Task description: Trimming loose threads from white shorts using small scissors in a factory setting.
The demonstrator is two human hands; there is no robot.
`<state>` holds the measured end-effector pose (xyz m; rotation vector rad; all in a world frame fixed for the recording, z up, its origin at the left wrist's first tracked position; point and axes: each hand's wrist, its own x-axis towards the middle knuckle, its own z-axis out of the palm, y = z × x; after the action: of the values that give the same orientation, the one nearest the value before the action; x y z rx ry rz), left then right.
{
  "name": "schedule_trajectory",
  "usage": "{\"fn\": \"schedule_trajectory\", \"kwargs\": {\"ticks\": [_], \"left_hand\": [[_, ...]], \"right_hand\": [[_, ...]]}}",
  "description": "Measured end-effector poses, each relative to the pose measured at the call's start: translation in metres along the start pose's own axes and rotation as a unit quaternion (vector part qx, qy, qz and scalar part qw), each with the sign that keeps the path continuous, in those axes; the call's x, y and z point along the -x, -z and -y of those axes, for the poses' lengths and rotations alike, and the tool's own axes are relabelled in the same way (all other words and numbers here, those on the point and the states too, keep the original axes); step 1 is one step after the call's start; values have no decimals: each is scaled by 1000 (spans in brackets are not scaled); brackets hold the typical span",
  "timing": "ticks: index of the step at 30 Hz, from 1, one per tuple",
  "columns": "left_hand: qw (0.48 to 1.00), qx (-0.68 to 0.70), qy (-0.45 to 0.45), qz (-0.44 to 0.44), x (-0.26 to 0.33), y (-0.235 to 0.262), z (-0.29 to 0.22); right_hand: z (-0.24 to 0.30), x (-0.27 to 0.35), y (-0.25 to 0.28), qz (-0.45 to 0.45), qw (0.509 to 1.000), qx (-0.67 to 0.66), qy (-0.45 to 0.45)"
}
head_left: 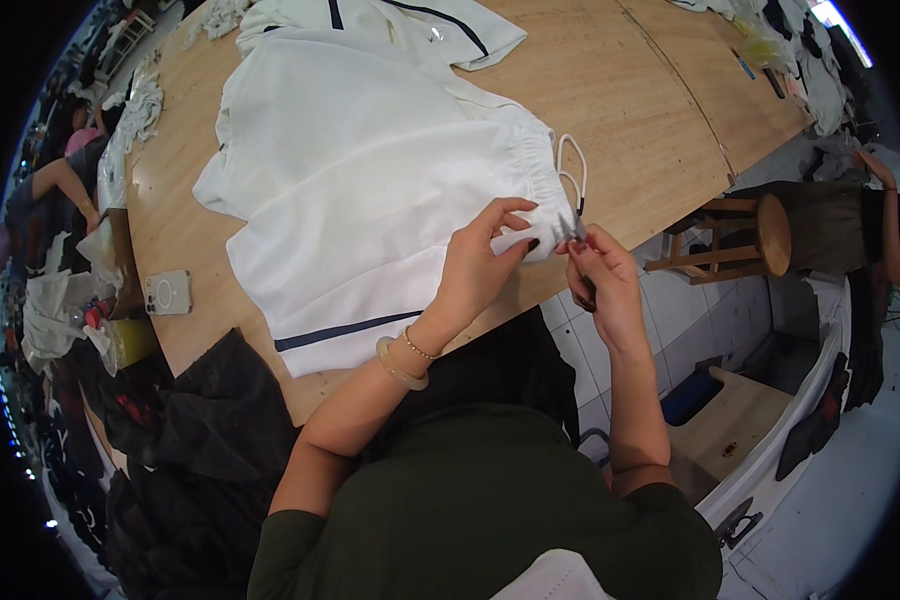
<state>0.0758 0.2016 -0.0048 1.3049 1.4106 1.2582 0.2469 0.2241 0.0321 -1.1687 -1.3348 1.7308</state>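
White shorts (pixel 370 190) with a navy side stripe and a gathered waistband lie spread on a wooden table (pixel 610 100). My left hand (pixel 480 262) pinches the waistband corner at the table's near edge, next to the white drawstring loop (pixel 577 165). My right hand (pixel 602 280) holds small thread snips (pixel 573 228), their tips touching the fabric beside my left fingers. A pale bangle and a thin bracelet sit on my left wrist.
A phone in a clear case (pixel 167 292) lies on the table's left side. More white garments (pixel 410 25) are piled at the far edge. Dark cloth (pixel 210 420) hangs off the near left. A wooden stool (pixel 750 240) stands to the right, and another person (pixel 875 220) is beyond it.
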Motion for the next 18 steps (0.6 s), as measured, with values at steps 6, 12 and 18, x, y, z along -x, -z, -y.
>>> {"fn": "schedule_trajectory", "kwargs": {"ticks": [6,12,18], "left_hand": [[998,-42,-34,-29,1,-5,-10],[941,-258,-200,-91,1,-4,-5],[939,-245,-236,-38,-3,-3,-13]], "right_hand": [[17,-2,8,-44,995,-13,86],[-7,-1,12,-86,982,117,120],[19,8,11,-165,937,282,126]]}}
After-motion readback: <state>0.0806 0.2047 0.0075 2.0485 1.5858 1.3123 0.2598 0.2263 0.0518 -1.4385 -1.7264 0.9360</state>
